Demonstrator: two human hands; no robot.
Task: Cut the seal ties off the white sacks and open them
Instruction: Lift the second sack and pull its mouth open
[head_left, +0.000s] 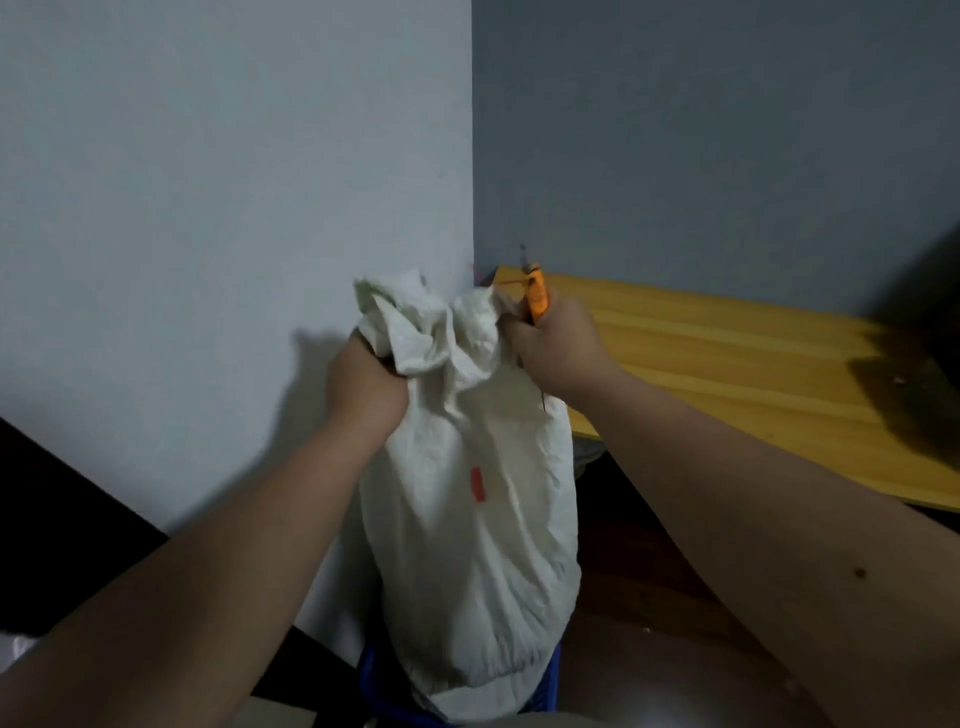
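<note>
Here I see both hands clenched on the white sack (467, 493)'s bunched mouth: left hand (366, 387), right hand (558, 351) also clutching an orange cutter (537, 297) beside the bench (727, 364)'s corner.

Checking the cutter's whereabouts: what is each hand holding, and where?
Left hand grips the sack by its bunched neck. Right hand grips the neck's other side, with the orange cutter by its handle.

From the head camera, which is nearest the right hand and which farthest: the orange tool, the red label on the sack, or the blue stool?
1. Orange tool: held in the right hand, above the sack's top.
2. Red label: on the sack's front, below and to the left.
3. Blue stool: under the sack, at the bottom.
</note>
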